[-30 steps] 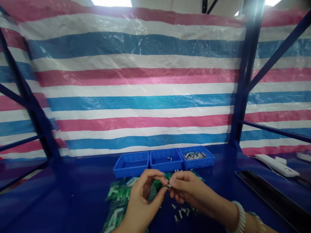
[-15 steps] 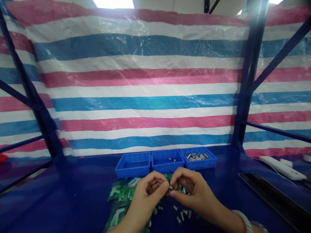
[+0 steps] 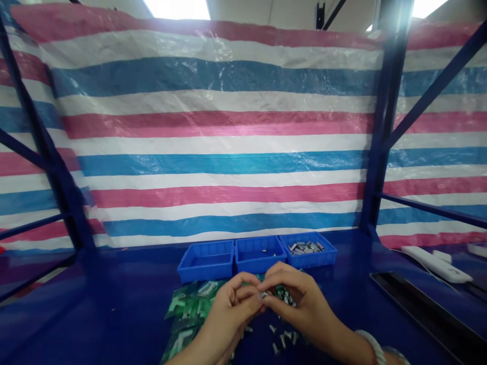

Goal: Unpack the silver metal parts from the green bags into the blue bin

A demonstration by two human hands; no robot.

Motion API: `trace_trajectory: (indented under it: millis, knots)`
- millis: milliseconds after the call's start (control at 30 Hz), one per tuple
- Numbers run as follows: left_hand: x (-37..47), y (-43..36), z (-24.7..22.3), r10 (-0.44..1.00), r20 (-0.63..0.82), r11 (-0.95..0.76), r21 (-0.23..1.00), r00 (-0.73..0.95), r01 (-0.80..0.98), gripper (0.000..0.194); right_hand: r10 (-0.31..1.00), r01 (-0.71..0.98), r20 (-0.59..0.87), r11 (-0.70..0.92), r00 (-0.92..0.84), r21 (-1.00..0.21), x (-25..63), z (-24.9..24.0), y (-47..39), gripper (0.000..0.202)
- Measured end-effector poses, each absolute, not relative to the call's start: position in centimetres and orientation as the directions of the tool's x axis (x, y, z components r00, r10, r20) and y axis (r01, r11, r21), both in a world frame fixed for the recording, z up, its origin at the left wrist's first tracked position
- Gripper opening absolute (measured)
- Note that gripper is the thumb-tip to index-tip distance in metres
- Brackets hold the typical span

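Observation:
My left hand (image 3: 234, 309) and my right hand (image 3: 299, 304) meet at the fingertips in the lower middle. Pinched between them is a small silvery metal piece (image 3: 264, 294); its exact kind is mostly hidden by the fingers. Loose screws (image 3: 283, 338) lie on the blue tabletop just below my right hand. A pile of small metal parts (image 3: 284, 295) shows behind the right fingers. Beside my left hand lie green-tinted plastic bags (image 3: 190, 306) with pale parts inside.
Three blue bins stand in a row behind my hands: the left bin (image 3: 206, 276), the middle bin (image 3: 258, 264) with a few small pieces, and the right bin (image 3: 312, 261) holding metal pieces. A dark flat device (image 3: 422, 309) and a white power strip (image 3: 437, 264) lie at right.
My fingers have shifted slightly around the small metal piece, the right fingers now arching over it. The view has tilted up and turned a little to the right.

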State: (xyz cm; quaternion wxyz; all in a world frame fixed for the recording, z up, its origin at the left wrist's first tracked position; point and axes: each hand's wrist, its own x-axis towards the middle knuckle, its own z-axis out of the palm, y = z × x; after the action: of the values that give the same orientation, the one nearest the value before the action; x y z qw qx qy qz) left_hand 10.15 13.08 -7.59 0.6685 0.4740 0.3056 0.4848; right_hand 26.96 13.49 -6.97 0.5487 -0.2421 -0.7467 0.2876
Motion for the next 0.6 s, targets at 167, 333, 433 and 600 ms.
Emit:
trace_trajectory:
  millis: [167,333,433,600]
  knots:
    - [9.8,13.5,-7.5,0.943,0.179,-0.108,0.962,0.279,-0.252,0.024,0.588,0.174,0.762,0.808,-0.272,-0.562,28.1,-5.5,15.2,0.022]
    - [9.5,13.6,-6.6,0.927,0.267,-0.241,0.962,0.262,-0.127,0.021,0.59,0.503,0.8,0.728,-0.112,-0.466,29.6,-5.3,19.7,0.031]
    - [9.5,13.3,-6.1,0.91,0.316,-0.343,0.937,0.267,0.062,0.013,0.681,0.607,0.724,0.621,-0.107,-0.495,30.7,-6.0,20.4,0.032]
    - [9.3,12.6,-6.0,0.725,0.459,-0.685,0.56,0.513,0.466,0.018,0.738,0.589,0.59,0.647,-0.327,-0.484,31.1,-6.1,18.0,0.017]
